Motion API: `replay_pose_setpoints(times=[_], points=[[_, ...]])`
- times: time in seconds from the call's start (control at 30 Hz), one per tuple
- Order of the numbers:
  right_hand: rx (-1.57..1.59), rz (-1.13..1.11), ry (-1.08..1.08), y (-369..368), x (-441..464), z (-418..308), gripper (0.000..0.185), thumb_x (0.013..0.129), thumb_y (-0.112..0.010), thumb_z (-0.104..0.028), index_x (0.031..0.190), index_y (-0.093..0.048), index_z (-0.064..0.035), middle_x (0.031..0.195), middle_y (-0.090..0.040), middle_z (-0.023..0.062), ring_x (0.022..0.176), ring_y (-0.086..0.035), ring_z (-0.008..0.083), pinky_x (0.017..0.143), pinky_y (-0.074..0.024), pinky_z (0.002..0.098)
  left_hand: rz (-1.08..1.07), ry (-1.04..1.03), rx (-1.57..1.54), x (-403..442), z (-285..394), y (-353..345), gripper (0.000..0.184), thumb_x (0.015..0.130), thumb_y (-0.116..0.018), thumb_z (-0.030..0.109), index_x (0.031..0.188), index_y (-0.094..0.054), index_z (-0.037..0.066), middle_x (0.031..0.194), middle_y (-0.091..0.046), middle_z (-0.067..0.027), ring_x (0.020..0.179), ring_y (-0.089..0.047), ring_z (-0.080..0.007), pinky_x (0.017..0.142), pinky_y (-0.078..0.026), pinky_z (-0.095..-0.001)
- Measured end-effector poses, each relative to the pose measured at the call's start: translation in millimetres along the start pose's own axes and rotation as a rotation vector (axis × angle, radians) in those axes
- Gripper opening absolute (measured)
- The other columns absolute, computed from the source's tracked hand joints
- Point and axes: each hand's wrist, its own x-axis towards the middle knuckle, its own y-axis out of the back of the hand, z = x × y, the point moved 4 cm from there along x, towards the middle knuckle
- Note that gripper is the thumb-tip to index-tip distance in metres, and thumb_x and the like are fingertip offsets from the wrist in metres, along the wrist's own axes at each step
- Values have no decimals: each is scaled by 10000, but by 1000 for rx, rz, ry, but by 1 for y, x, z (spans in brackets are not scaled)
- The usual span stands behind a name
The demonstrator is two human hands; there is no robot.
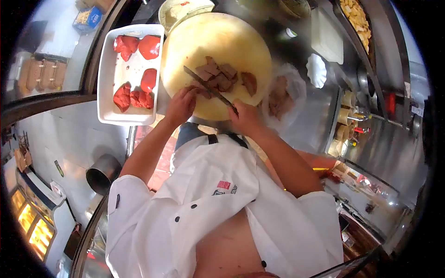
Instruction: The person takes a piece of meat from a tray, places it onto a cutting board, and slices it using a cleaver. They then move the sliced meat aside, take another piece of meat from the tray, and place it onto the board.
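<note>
My right hand (245, 119) grips the handle of a knife (211, 89), whose dark blade points up and left across the lower part of a round, yellowish cutting board (208, 37). Beside the blade, my left hand (182, 104) rests at the board's lower left edge, its fingers bent against a piece of brownish meat (202, 91). Several cut pieces (224, 79) lie in a pile just beyond the knife. A larger piece (249, 84) sits apart to their right. The left fingertips are partly hidden at the meat.
Left of the board stands a white tray (126, 74) with several red meat pieces (123, 96). A clear plastic bag (281, 99) with meat lies to the right. Beyond are a white fluted dish (316, 71), a white block-like container (327, 37) and a bowl (178, 11) at the top.
</note>
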Motion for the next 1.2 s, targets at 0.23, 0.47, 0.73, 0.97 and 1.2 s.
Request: replay_pose_setpoints(times=[0.23,0.47,0.73,0.97,1.2], points=[[-17,116,22,19,-22,-7,307,1003,-575,-339,1004,-586,-33,886,-702,240,833,-679,466,752,-536,578,453,269,-160,4,8,64,252,924,-634,-35,1171,-607,5,1141,-642,-172,1090,-638,-318,976,-506,-382],[136,-11,92,-30,-4,-15,292,990,-593,-322,1008,-597,-31,890,-702,255,836,-678,475,757,-531,587,384,206,-194,58,18,120,149,996,-594,9,1139,-624,-20,1071,-620,-123,933,-638,-196,862,-528,-301],[126,106,-15,-17,-4,21,260,980,-595,-303,978,-591,-43,877,-697,224,815,-673,457,732,-526,568,68,34,-72,104,44,103,168,949,-662,82,1112,-674,42,1090,-693,-156,1010,-683,-344,873,-555,-376],[145,150,-18,-10,-21,23,290,1000,-541,-307,1070,-613,-35,965,-713,247,855,-694,464,784,-543,585,-315,-156,81,184,97,9,272,926,-698,108,1184,-638,48,1205,-654,-164,1127,-643,-370,948,-546,-431],[157,116,-27,-54,-21,27,253,996,-559,-293,1021,-580,-42,854,-707,225,796,-686,456,716,-534,581,-698,-182,551,214,57,-177,743,724,-789,618,1189,-683,48,1168,-689,-178,1106,-668,-323,942,-545,-440]])
